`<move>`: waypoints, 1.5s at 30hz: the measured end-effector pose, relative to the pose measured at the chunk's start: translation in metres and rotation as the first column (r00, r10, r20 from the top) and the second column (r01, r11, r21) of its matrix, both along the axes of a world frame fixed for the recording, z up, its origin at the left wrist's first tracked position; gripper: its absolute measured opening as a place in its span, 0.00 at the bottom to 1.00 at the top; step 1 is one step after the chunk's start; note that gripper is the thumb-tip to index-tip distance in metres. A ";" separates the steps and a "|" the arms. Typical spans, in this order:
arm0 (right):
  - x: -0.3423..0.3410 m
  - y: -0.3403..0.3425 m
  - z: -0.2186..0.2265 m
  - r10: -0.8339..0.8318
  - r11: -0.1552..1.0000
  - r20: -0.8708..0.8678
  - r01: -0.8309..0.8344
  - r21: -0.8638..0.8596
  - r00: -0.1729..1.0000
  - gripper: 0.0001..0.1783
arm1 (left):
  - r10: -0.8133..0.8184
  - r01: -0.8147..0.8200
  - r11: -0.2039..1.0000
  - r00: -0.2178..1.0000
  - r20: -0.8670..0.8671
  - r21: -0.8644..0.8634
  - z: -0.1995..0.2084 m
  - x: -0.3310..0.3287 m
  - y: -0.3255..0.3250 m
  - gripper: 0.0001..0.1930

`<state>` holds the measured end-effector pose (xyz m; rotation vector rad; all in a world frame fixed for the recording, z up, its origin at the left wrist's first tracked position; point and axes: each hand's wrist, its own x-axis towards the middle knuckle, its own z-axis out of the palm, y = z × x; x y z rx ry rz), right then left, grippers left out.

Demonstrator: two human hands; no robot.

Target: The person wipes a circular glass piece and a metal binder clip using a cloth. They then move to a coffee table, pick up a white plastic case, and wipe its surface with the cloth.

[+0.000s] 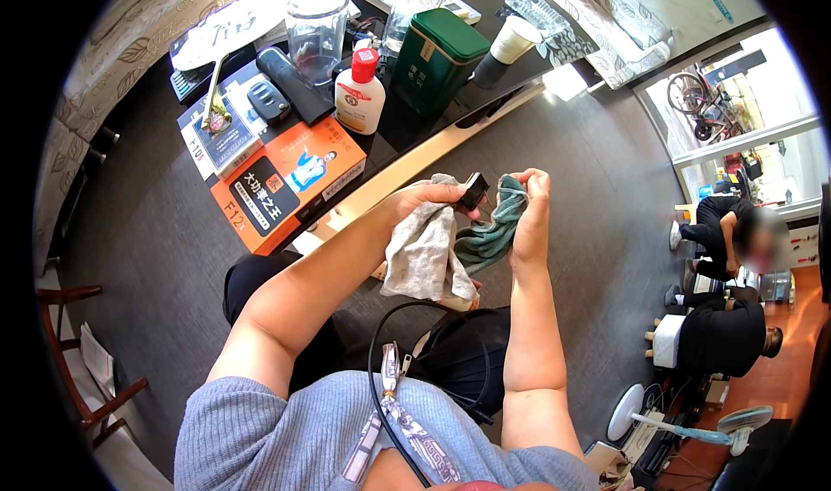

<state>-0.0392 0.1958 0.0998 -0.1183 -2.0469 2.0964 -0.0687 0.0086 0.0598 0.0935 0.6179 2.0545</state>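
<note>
Above the grey floor (606, 188), right of the orange box (294, 175), our left hand (428, 195) pinches a small black piece (473, 192) with grey cloth (426, 253) while our right hand (532, 227) grasps green cloth (493, 231), so we'd best keep loose folds clear.

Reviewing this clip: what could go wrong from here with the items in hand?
The small black object sits at the fingertips of the left hand, which also holds the grey cloth, so it might slip out.
The grey cloth hangs loosely and could drop.
The left forearm is near the orange box at the table's edge and might knock it.
</note>
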 end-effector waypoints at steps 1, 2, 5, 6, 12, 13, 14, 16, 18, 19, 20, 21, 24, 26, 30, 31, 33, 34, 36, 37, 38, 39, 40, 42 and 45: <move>0.002 -0.002 0.006 -0.022 0.999 -0.028 0.022 -0.024 0.999 0.06 | -0.015 0.015 0.999 1.000 0.001 0.036 -0.002 -0.004 0.000 0.14; 0.005 -0.008 0.010 -0.025 0.992 -0.109 0.038 0.119 0.994 0.06 | -0.021 0.023 0.998 0.999 -0.043 0.052 -0.004 -0.006 -0.001 0.13; 0.014 -0.027 0.021 0.050 0.890 -0.269 0.080 0.450 0.962 0.07 | -0.019 0.022 0.994 1.000 -0.024 0.109 -0.003 -0.004 -0.002 0.13; 0.017 -0.034 0.027 0.076 0.860 -0.298 0.088 0.502 0.952 0.08 | -0.030 0.025 0.988 0.999 0.030 0.153 -0.018 -0.010 0.001 0.13; 0.008 -0.031 0.025 0.290 0.674 -0.421 0.129 0.727 0.859 0.08 | 0.188 -0.186 0.979 0.982 -0.019 0.081 0.002 0.005 0.000 0.19; 0.008 -0.030 0.024 0.219 0.718 -0.421 0.147 0.680 0.880 0.07 | 0.183 -0.179 0.981 0.982 -0.054 0.080 0.003 0.005 0.000 0.19; 0.008 -0.030 0.023 0.147 0.758 -0.415 0.168 0.631 0.898 0.07 | 0.178 -0.173 0.983 0.981 -0.075 0.068 0.005 0.006 -0.001 0.19; 0.009 -0.031 0.025 0.049 0.765 -0.402 0.225 0.603 0.914 0.06 | 0.165 -0.160 0.986 0.979 -0.116 0.045 0.010 0.007 -0.003 0.19; 0.010 -0.031 0.021 0.005 0.728 -0.390 0.264 0.633 0.921 0.07 | 0.146 -0.145 0.989 0.976 -0.161 0.020 0.017 0.008 -0.006 0.20; 0.010 -0.031 0.017 -0.016 0.707 -0.384 0.282 0.649 0.923 0.07 | 0.186 -0.182 0.983 0.975 -0.125 0.038 0.018 0.011 -0.003 0.20; 0.011 -0.032 0.013 -0.036 0.685 -0.379 0.299 0.664 0.925 0.08 | 0.224 -0.220 0.974 0.970 -0.089 0.055 0.018 0.014 0.002 0.20; 0.013 -0.033 0.012 -0.003 0.636 -0.426 0.330 0.697 0.905 0.10 | 0.262 -0.258 0.963 0.964 -0.051 0.070 0.019 0.016 0.005 0.21; 0.019 -0.044 0.014 0.130 0.524 -0.487 0.357 0.774 0.864 0.14 | 0.335 -0.331 0.928 0.942 0.005 0.169 0.009 0.011 0.006 0.19; 0.023 -0.049 0.016 0.147 0.544 -0.443 0.302 0.783 0.885 0.14 | 0.341 -0.331 0.921 0.940 -0.012 0.208 0.010 0.005 0.004 0.19; 0.021 -0.045 0.018 0.214 0.512 -0.461 0.303 0.803 0.861 0.14 | 0.405 -0.402 0.909 0.914 -0.011 0.106 0.009 0.004 0.000 0.14; 0.021 -0.044 0.019 0.190 0.550 -0.456 0.290 0.783 0.870 0.14 | 0.413 -0.410 0.909 0.910 -0.030 0.076 0.008 0.003 -0.001 0.13; 0.019 -0.039 0.022 0.144 0.622 -0.442 0.266 0.736 0.886 0.14 | 0.402 -0.401 0.915 0.915 -0.041 0.046 0.006 0.004 -0.003 0.12; 0.019 -0.037 0.024 0.093 0.635 -0.462 0.305 0.709 0.882 0.13 | 0.382 -0.380 0.924 0.924 -0.031 0.049 0.012 0.006 -0.002 0.11; 0.021 -0.038 0.030 0.004 0.674 -0.442 0.324 0.663 0.897 0.13 | 0.363 -0.360 0.931 0.931 -0.031 0.063 0.023 0.010 -0.003 0.11; 0.022 -0.039 0.033 -0.028 0.693 -0.434 0.330 0.641 0.901 0.14 | 0.367 -0.365 0.929 0.929 -0.037 0.055 0.021 0.009 -0.001 0.11; 0.021 -0.040 0.032 0.010 0.686 -0.448 0.320 0.653 0.894 0.14 | 0.372 -0.370 0.928 0.927 -0.043 0.047 0.017 0.008 0.000 0.11; 0.020 -0.040 0.029 0.047 0.679 -0.462 0.310 0.665 0.886 0.14 | 0.376 -0.375 0.926 0.925 -0.049 0.039 0.015 0.007 0.001 0.11; 0.019 -0.039 0.025 0.080 0.670 -0.474 0.304 0.677 0.877 0.14 | 0.367 -0.362 0.929 0.927 -0.072 0.071 0.020 0.011 0.002 0.11; 0.015 -0.037 0.017 0.115 0.621 -0.478 0.313 0.719 0.871 0.14 | 0.353 -0.341 0.934 0.925 -0.141 0.105 0.017 0.012 0.006 0.11; 0.016 -0.039 0.018 0.164 0.478 -0.482 0.358 0.802 0.861 0.13 | 0.422 -0.416 0.906 0.876 -0.234 0.075 0.006 0.010 0.005 0.12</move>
